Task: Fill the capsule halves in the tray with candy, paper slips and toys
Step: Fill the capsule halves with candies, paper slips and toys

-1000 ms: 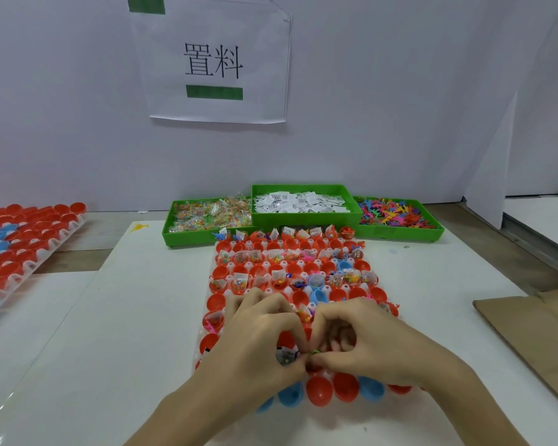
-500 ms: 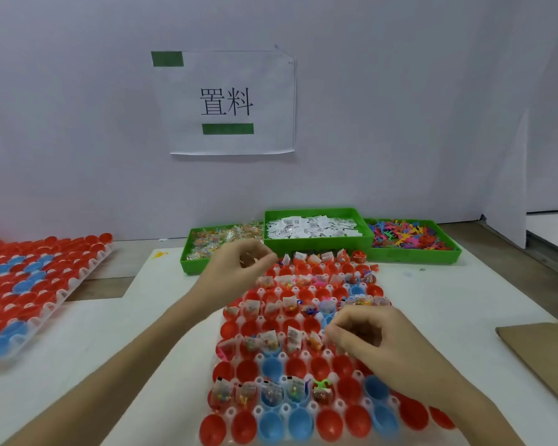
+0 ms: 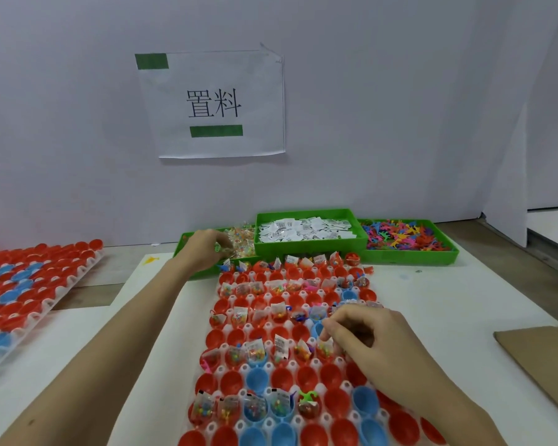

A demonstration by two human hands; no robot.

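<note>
A white tray of red and blue capsule halves lies in front of me. Alternate rows hold candy packets, paper slips and small toys; the rows between are bare. Behind it stand three green bins: candy packets, paper slips and coloured toys. My left hand reaches into the candy bin, fingers curled on clear packets. My right hand hovers over the tray's right middle with fingers curled downward; anything inside it is hidden.
A second tray of red and blue capsule halves sits at the left edge. A brown cardboard sheet lies at the right. A paper sign hangs on the white wall behind the bins.
My hands have parted from the near rows. The left hand has travelled away from me to the candy bin. The right hand has lifted slightly and stayed over the tray.
</note>
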